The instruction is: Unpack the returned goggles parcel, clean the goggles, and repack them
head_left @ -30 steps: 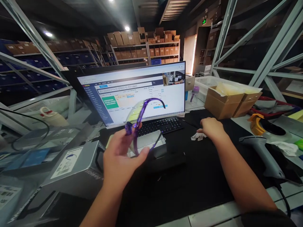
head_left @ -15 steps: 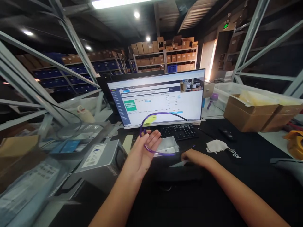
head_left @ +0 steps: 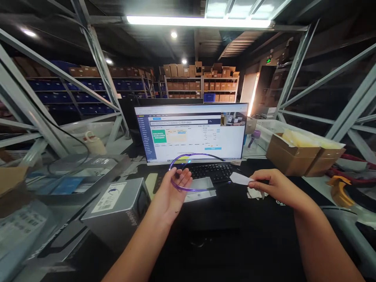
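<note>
My left hand (head_left: 176,192) is closed on a glossy purple curved band (head_left: 176,185), pinched at its left side between thumb and fingers. The band forms an open loop with thin dark ends pointing right. My right hand (head_left: 273,186) pinches a small white wipe-like piece (head_left: 239,179), cloth or paper, between thumb and fingers. Below that hand lies a crumpled whitish cloth (head_left: 256,193), partly covered. Just behind my left fingers sits a shallow light grey tray (head_left: 202,194) on the black mat (head_left: 217,243).
A monitor (head_left: 188,137) stands ahead with a black keyboard (head_left: 214,172) before it. At left are a grey box (head_left: 117,207) with a white label and a pale bottle (head_left: 94,143). Open cardboard boxes (head_left: 289,156) and a yellow object (head_left: 340,192) stand at right.
My right hand has moved right and up from the middle of the mat, carrying the white piece. The left hand still holds the band, slightly lower and left. The view has tilted up.
</note>
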Available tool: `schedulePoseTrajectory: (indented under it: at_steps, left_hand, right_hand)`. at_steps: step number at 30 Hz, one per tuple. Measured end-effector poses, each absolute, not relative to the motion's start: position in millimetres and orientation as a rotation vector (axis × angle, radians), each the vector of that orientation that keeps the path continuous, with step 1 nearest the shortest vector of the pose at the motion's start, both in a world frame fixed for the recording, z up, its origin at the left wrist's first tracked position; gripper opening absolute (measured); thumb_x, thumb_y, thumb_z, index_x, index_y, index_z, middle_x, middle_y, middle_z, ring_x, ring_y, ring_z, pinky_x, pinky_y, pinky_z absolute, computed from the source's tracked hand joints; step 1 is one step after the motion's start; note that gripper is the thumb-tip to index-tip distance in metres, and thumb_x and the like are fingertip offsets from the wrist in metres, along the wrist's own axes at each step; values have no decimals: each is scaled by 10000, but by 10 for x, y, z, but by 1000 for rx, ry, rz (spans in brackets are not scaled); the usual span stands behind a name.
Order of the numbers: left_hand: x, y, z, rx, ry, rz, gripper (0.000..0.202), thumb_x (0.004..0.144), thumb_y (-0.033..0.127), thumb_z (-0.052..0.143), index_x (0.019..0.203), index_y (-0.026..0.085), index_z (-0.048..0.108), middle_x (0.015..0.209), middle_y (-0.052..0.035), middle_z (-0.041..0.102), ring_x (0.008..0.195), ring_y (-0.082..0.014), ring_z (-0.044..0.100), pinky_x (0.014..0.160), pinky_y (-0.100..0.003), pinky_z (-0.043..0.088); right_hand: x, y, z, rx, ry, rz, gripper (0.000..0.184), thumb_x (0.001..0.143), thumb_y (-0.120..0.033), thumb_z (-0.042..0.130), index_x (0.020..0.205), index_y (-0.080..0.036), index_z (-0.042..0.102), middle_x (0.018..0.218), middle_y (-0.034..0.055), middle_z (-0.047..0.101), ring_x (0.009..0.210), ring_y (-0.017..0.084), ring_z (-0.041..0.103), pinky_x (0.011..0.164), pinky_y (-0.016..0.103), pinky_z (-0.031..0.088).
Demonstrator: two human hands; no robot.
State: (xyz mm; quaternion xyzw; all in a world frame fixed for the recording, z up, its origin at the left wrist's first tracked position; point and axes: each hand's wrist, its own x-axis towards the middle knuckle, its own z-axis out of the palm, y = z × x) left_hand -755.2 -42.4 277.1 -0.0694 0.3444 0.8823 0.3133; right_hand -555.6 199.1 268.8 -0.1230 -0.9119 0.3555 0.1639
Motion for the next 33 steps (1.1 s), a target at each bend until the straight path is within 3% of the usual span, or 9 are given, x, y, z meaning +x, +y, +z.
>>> schedulePoseTrajectory:
  at_steps: [10,15,18,21,25,29,33]
  left_hand:
    - [-7482,-437,2832,-163,912,2351,243,983,236,517,811,104,628,843,-91,713,806,-166,727,810,-299,608]
    - [-7514,-450,2838,-164,924,2350,250,979,255,518,811,107,629,861,-95,708,796,-160,721,796,-288,606]
    - [-7522,-460,2848,-152,936,2360,259,977,276,511,821,108,632,881,-95,708,796,-155,719,793,-282,605]
    - [-7512,-462,2846,-131,941,2363,268,972,298,509,836,107,639,888,-100,710,799,-159,719,786,-283,609]
    - [-7472,-460,2837,-89,945,2343,288,980,301,484,841,107,644,894,-111,714,806,-166,718,777,-289,614]
    - [-7426,-455,2822,-61,922,2328,285,982,286,473,842,109,647,895,-111,715,818,-172,718,781,-297,617]
    - [-7409,-454,2794,-47,905,2313,253,972,266,493,858,109,655,916,-110,715,831,-172,714,802,-296,614]
  right_hand:
    - [-5547,1862,2728,-300,-2612,964,338,881,-502,638,793,-199,759,738,34,671,684,177,585,623,279,421]
    - [-5557,1877,2720,-242,-2475,974,423,910,-566,591,794,-203,773,925,69,659,815,204,616,694,288,460]
    - [-5615,1858,2696,-431,-2225,934,506,886,-644,577,818,-191,793,819,61,622,737,187,576,642,280,431]
    - [-5696,1794,2655,-535,-1959,1208,528,836,-673,634,869,-168,782,674,28,603,558,121,464,512,244,345]
    - [-5788,1673,2614,-412,-1609,1704,452,759,-598,771,896,-167,752,697,17,645,456,50,356,405,192,262]
    - [-5839,1554,2620,-380,-1345,1856,404,659,-477,891,871,-166,743,694,9,659,476,43,463,393,143,356]
    - [-5832,1453,2654,-386,-1227,1915,428,620,-474,919,863,-179,727,730,13,692,570,86,615,482,147,501]
